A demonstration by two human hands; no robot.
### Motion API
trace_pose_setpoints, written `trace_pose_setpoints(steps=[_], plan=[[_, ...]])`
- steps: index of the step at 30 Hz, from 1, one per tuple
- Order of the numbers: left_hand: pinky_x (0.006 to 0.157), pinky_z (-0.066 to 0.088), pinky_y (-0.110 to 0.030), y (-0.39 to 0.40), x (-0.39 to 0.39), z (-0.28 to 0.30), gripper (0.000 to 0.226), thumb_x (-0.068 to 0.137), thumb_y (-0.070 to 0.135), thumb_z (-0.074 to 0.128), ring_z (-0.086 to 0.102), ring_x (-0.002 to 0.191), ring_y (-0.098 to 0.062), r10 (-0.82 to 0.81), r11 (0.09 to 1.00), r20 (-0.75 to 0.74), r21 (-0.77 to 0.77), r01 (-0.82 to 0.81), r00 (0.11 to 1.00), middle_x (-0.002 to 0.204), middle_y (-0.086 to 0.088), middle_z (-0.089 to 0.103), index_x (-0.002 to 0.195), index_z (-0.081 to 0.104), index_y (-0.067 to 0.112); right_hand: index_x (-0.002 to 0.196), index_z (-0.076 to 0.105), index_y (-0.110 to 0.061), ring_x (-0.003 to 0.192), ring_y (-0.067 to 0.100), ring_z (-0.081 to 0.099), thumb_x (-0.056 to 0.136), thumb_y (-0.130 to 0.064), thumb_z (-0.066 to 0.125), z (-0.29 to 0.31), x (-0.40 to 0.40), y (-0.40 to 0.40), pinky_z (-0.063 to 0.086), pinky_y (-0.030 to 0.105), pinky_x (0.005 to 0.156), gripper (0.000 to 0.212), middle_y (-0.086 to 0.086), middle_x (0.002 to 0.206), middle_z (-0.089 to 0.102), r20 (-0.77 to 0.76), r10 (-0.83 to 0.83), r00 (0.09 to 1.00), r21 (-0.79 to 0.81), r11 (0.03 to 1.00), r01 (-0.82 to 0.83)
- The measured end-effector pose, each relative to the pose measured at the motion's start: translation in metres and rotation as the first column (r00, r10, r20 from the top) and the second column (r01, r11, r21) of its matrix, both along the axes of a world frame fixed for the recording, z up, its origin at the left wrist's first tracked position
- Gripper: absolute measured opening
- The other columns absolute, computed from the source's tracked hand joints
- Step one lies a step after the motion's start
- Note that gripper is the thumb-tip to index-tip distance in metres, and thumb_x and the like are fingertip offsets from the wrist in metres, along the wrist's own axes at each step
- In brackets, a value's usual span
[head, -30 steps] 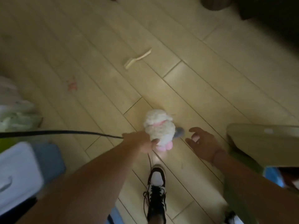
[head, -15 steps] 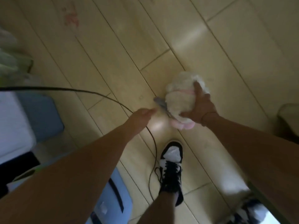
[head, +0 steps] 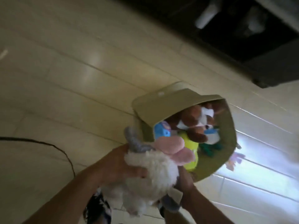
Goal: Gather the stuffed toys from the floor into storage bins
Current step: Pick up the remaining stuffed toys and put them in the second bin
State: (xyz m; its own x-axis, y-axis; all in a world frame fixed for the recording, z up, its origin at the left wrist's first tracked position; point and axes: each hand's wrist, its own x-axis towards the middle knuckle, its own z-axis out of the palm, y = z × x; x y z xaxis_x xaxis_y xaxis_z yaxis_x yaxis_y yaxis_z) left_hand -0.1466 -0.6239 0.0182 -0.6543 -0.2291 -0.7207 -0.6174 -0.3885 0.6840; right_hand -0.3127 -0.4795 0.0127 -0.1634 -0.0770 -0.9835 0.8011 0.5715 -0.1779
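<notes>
Now both hands grip the fluffy white stuffed toy w/ pink ears and grey horns (head: 150, 173), held off the floor just beside the open rim of the olive-green fabric storage bin (head: 161, 109). Left hand (head: 119, 165) clamps its side; right hand (head: 184, 180) is mostly hidden under it, fingers wrapped from below. Bin already holds a brown-and-white plush (head: 194, 120), a yellow-green plush (head: 191, 152) and a blue one (head: 161, 131); mouth is crowded, room only near the front edge. Pale wood-plank floor (head: 80, 78) lies open to the left; a thin black cable (head: 53, 147) curves across it. Dark furniture (head: 242, 38) bounds the top right. Vs 0.5 s ago: toy was on the floor under the right hand only, no bin in view.
</notes>
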Motion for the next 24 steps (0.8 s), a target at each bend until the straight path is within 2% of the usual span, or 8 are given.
trace_pose_setpoints(steps=[3,5,9,12,16,19,21,24], plan=[[0.089,0.055,-0.04,0.032,-0.067,-0.008,0.061,0.055,0.066,0.074,0.068,0.093,0.001,0.039,0.999,0.028,0.003,-0.039,0.999,0.099,0.018,0.074,0.11,0.064,0.043,0.117,0.067,-0.01,0.102,0.036,0.071,0.093,-0.058,0.045,-0.001,-0.033,0.053,0.062,0.039,0.069,0.059,0.02,0.105,0.076,-0.315,-0.262,0.912,-0.094,0.965,0.244],[0.085,0.056,-0.038,0.052,-0.117,-0.004,0.057,0.055,0.073,0.068,0.069,0.09,0.0,0.058,0.995,0.051,-0.089,-0.053,0.997,0.093,0.02,0.074,0.105,0.064,0.045,0.115,0.063,-0.032,0.108,0.021,0.069,0.09,-0.063,0.054,0.01,-0.055,0.079,0.059,0.037,0.079,0.041,0.009,0.118,0.073,-0.638,-0.228,0.735,-0.139,0.974,0.181],[0.092,0.054,-0.042,0.095,-0.206,-0.009,0.062,0.061,0.076,0.064,0.068,0.098,-0.004,0.025,0.998,0.015,-0.057,-0.024,1.0,0.102,0.017,0.073,0.111,0.062,0.039,0.129,0.047,-0.045,0.121,0.011,0.061,0.067,-0.057,0.073,0.015,-0.095,0.11,0.058,0.036,0.094,0.068,-0.001,0.141,0.053,-0.853,-0.101,0.513,-0.128,0.992,-0.017],[0.095,0.049,-0.032,0.113,-0.27,-0.017,0.064,0.075,0.071,0.056,0.062,0.112,-0.017,-0.137,0.923,0.12,-0.346,0.171,0.983,0.118,0.003,0.068,0.121,0.056,0.026,0.132,0.043,-0.055,0.127,0.023,0.051,0.07,-0.052,0.078,-0.011,-0.142,0.125,0.057,0.041,0.097,0.071,0.002,0.15,0.036,-0.895,0.024,0.446,-0.002,0.998,-0.057],[0.106,0.038,-0.036,0.111,-0.329,-0.028,0.078,0.088,0.053,0.051,0.04,0.136,-0.027,-0.251,0.608,0.358,-0.665,0.435,0.899,0.152,-0.01,0.035,0.149,0.024,0.012,0.156,0.024,-0.03,0.154,0.026,0.015,0.089,-0.027,0.072,-0.051,-0.191,0.148,0.025,0.043,0.125,0.083,0.006,0.167,0.001,-0.717,0.486,0.5,0.373,0.873,-0.313],[0.108,0.036,-0.034,0.12,-0.347,-0.038,0.07,0.09,0.042,0.052,0.037,0.137,-0.022,-0.383,0.438,0.347,-0.747,0.499,0.856,0.153,-0.004,0.032,0.149,0.023,0.018,0.158,0.021,-0.028,0.156,0.035,0.002,0.091,-0.046,0.057,-0.072,-0.199,0.141,0.013,0.051,0.128,0.079,0.011,0.169,0.004,-0.655,0.729,0.198,0.517,0.624,-0.586],[0.114,0.027,-0.029,0.131,-0.352,-0.045,0.064,0.092,0.029,0.049,0.027,0.142,-0.018,-0.469,0.418,0.32,-0.74,0.526,0.823,0.157,-0.002,0.023,0.15,0.022,0.021,0.158,-0.01,-0.032,0.153,0.035,-0.023,0.09,-0.054,0.036,-0.09,-0.201,0.126,0.004,0.055,0.128,0.085,0.007,0.168,-0.018,-0.58,0.814,0.029,0.537,0.409,-0.738],[0.12,0.012,-0.026,0.145,-0.358,-0.058,0.069,0.094,0.019,0.044,0.007,0.149,-0.015,-0.574,0.411,0.332,-0.673,0.615,0.748,0.162,-0.001,0.004,0.153,0.01,0.02,0.143,-0.044,-0.033,0.133,0.032,-0.056,0.096,-0.038,0.047,-0.123,-0.214,0.107,0.01,0.061,0.122,0.102,0.001,0.149,-0.055,-0.564,0.826,0.025,0.541,0.392,-0.744]])
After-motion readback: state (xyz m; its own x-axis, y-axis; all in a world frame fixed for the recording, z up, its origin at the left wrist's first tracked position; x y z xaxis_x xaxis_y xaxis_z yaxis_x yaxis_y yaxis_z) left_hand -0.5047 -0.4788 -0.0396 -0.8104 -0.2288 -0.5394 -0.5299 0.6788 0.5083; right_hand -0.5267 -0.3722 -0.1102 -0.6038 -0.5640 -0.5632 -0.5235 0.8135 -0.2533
